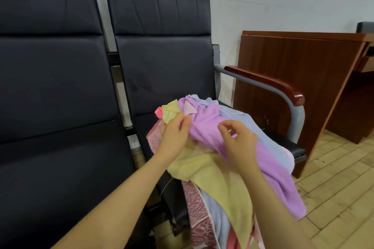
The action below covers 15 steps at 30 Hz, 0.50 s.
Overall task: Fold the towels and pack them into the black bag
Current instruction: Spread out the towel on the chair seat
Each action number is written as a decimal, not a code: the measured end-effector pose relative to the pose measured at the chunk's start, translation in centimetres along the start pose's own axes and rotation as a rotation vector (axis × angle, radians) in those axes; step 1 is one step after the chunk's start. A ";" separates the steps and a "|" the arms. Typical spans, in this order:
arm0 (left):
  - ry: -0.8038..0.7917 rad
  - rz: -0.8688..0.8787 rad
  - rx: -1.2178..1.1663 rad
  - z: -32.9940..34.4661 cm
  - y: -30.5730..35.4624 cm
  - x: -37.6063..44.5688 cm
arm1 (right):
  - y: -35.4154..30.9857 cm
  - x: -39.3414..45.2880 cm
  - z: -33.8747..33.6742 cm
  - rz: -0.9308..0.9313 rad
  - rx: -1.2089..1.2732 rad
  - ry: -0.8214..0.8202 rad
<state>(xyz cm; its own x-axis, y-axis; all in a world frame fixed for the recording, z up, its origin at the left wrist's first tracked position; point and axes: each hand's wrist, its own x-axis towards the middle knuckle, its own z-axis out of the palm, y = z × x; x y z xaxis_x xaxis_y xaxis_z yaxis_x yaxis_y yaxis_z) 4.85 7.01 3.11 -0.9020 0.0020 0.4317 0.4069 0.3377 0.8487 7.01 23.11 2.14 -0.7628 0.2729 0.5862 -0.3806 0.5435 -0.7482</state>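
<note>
A heap of towels lies on the right-hand seat and spills over its front edge. On top is a purple towel (208, 127), with a yellow towel (214, 178) under it, a light blue towel (263, 137) to the right, and a pink patterned towel (194, 204) at the bottom. My left hand (176, 135) pinches the purple towel's left edge, next to a small yellow cloth (170, 112). My right hand (236, 141) hovers over the middle of the purple towel with its fingers loosely curled and no fabric plainly held. No black bag is in view.
Two black padded seats (60, 107) stand joined against a white wall. The right seat has a grey armrest with a wooden top (269, 85). A brown wooden desk (299, 79) stands just right of it, on a light tiled floor (340, 178).
</note>
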 end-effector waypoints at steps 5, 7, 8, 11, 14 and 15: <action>0.108 0.061 0.468 -3.0 -3.1 -1.8 | 0.7 -0.9 1.3 0.072 -0.502 -0.260; 0.074 0.069 0.615 -3.5 -3.6 -1.9 | 1.0 -1.3 1.9 0.097 -0.636 -0.352; 0.050 0.072 0.683 -3.6 -3.8 -1.9 | 1.1 -1.4 2.3 0.108 -0.663 -0.366; -0.009 0.074 0.833 -3.8 -4.3 -1.8 | 1.5 -1.6 3.2 0.116 -0.691 -0.294; -0.029 0.040 0.837 -4.2 -4.4 -1.7 | 1.6 -1.7 4.0 0.116 -0.663 -0.215; -0.024 0.039 0.830 -4.3 -4.3 -1.7 | 1.5 -1.8 4.1 0.106 -0.653 -0.214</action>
<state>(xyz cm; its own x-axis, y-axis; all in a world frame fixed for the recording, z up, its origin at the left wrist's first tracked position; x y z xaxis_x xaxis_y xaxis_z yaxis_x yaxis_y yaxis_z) 5.24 1.46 0.02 -0.8963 0.0452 0.4411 0.2080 0.9214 0.3282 5.60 20.18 -1.33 -0.8902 0.2249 0.3961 0.0429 0.9071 -0.4186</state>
